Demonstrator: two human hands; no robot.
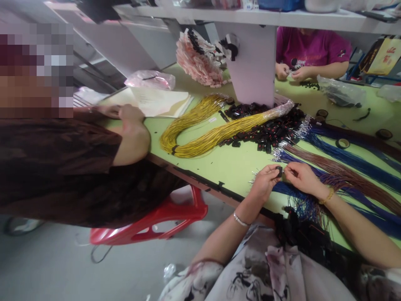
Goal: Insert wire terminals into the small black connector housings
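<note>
My left hand (265,180) pinches a small black plastic connector housing (278,171) over the near edge of the table. Close against it, my right hand (301,177) has its thumb and fingers pressed together at the housing's right side. What those fingers hold looks like a thin wire end, too small to make out surely. Below both hands lies a bundle of dark blue wires (286,190). Brown wires (326,161) with silvery terminals stretch away to the right. Beyond the hands spreads a pile of black housings (266,140).
A long yellow wire bundle (194,148) curves across the green table (200,167). A person's arm (133,138) rests at left near an open notebook (163,102). Another person (313,54) works opposite. A red stool (175,217) stands below. Tape rolls (342,143) lie at right.
</note>
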